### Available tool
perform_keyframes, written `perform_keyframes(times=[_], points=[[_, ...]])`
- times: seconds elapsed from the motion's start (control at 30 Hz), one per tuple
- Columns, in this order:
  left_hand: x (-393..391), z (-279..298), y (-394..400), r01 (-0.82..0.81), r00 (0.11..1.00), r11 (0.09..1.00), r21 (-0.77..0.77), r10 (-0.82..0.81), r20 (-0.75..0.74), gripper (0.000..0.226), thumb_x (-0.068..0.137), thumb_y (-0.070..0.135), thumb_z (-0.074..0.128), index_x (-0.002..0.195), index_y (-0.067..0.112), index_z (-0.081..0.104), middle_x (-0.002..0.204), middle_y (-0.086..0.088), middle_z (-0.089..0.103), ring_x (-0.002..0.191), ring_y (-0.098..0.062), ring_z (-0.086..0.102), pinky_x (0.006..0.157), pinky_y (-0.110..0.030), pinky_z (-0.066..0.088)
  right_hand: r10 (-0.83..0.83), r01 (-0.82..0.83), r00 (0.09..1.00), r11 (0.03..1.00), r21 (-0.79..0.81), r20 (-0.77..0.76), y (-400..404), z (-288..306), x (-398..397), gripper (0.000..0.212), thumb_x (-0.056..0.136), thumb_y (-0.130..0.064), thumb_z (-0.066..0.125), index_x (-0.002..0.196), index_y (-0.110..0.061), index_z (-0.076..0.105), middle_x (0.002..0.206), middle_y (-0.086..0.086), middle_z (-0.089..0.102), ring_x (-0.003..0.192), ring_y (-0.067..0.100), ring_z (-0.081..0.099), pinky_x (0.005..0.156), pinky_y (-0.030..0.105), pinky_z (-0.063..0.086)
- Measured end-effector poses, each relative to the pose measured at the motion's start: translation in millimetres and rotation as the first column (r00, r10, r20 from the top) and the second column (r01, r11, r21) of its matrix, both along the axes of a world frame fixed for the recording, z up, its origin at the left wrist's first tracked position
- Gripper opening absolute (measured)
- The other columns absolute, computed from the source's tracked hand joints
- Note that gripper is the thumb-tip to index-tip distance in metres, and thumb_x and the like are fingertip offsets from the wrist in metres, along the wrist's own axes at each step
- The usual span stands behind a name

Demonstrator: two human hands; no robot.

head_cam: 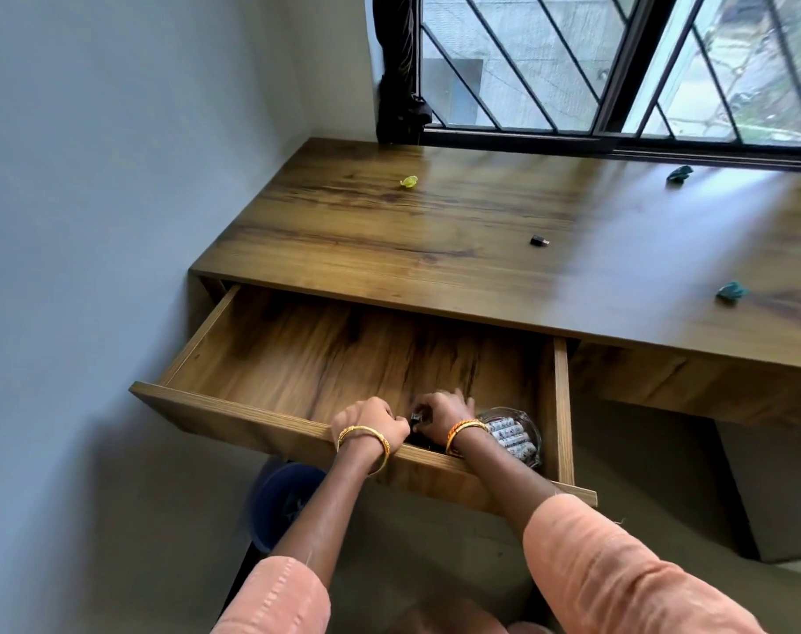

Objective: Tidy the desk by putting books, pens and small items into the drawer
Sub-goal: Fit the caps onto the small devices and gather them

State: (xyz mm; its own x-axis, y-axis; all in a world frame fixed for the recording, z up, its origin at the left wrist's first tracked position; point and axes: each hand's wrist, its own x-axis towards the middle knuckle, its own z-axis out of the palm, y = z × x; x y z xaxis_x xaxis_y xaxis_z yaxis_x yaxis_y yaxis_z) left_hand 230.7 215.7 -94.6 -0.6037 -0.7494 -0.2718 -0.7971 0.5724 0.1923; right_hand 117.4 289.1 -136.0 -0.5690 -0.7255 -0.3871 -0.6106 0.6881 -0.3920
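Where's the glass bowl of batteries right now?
The glass bowl sits in the open drawer's front right corner, just right of the right hand.

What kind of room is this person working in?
Probably a room in a home, perhaps a study or bedroom corner: a wooden desk with an open drawer sits against a plain wall, under a barred sliding window.
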Motion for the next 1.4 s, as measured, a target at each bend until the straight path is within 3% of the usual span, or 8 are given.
perform_keyframes(times=[0.17,0.33,0.47,0.63,0.73,0.9,1.17,1.4], points=[[1,-1,1,0.01,1.0,1.0,0.022,-0.01,-0.002,0.029,0.089,0.047,0.052,0.101,0.026,0.069,0.094,0.003,0.069,0.078,-0.014,0.052,0.068,-0.027,0.043,-0.138,0.139,0.99,0.956,-0.259,0.024,4,5,1,0.023,0.087,-0.021,0.059,0.11,-0.02,0.065,0.118,0.007,0.055,0.116,0.027,0.045,0.098,0.039,0.041],[2,-6,-8,0.047,0.989,0.98,0.193,-0.019,-0.144,0.017,0.09,0.035,0.057,0.092,0.023,0.069,0.085,0.004,0.069,0.08,-0.012,0.061,0.075,-0.03,0.052,-0.42,0.432,0.89,0.653,-0.622,0.178,11,45,-31,0.012,0.082,-0.006,0.064,0.09,-0.011,0.072,0.096,0.008,0.064,0.085,0.015,0.058,0.075,0.02,0.046],[-22,10,-29,0.036,0.919,0.984,0.176,0.037,-0.392,0.015,0.09,0.026,0.058,0.085,0.018,0.069,0.081,-0.002,0.071,0.072,-0.016,0.064,0.062,-0.028,0.053,-0.615,0.572,0.759,0.473,-0.67,0.213,14,99,-111,0.016,0.083,-0.007,0.061,0.095,-0.006,0.072,0.097,0.016,0.07,0.093,0.026,0.065,0.078,0.021,0.045],[-94,42,-58,0.083,0.82,0.994,-0.067,-0.106,-0.563,0.02,0.094,0.027,0.052,0.1,0.014,0.066,0.092,-0.005,0.068,0.08,-0.02,0.062,0.064,-0.026,0.048,-0.672,0.601,0.738,0.612,-0.513,0.063,11,128,-203,0.034,0.087,-0.017,0.059,0.121,-0.012,0.06,0.129,0.019,0.054,0.123,0.032,0.047,0.106,0.032,0.034],[-144,50,-83,0.14,0.867,0.985,-0.096,-0.169,-0.468,0.023,0.094,0.029,0.051,0.104,0.013,0.064,0.101,-0.008,0.067,0.09,-0.025,0.063,0.076,-0.034,0.053,-0.554,0.52,0.831,0.799,-0.301,-0.036,-3,124,-239,0.053,0.088,-0.026,0.061,0.138,-0.02,0.043,0.147,0.019,0.032,0.138,0.033,0.026,0.116,0.039,0.019],[-201,49,-121,0.242,0.909,0.967,-0.087,-0.257,-0.328,0.028,0.092,0.033,0.053,0.112,0.014,0.058,0.113,-0.009,0.063,0.103,-0.028,0.059,0.084,-0.037,0.051,-0.498,0.482,0.867,0.855,-0.194,-0.04,-32,90,-286,0.053,0.091,-0.026,0.053,0.141,-0.034,0.037,0.157,0.008,0.015,0.142,0.032,0.014,0.116,0.043,0.017],[-232,43,-138,0.211,0.933,0.968,-0.137,-0.242,-0.266,0.024,0.087,0.039,0.051,0.099,0.018,0.051,0.092,-0.007,0.068,0.089,-0.031,0.063,0.071,-0.03,0.041,-0.585,0.438,0.784,0.76,-0.48,-0.21,-55,75,-292,0.026,0.086,-0.003,0.051,0.102,-0.005,0.071,0.111,0.021,0.061,0.108,0.041,0.05,0.088,0.037,0.044],[-224,37,-137,0.23,0.91,0.961,-0.15,-0.267,-0.316,0.023,0.089,0.039,0.05,0.094,0.016,0.052,0.093,-0.007,0.068,0.089,-0.032,0.062,0.072,-0.032,0.043,-0.74,0.674,0.668,0.56,-0.481,0.075,-53,90,-282,0.031,0.078,-0.005,0.063,0.109,-0.005,0.066,0.111,0.017,0.067,0.111,0.03,0.058,0.097,0.031,0.045]])
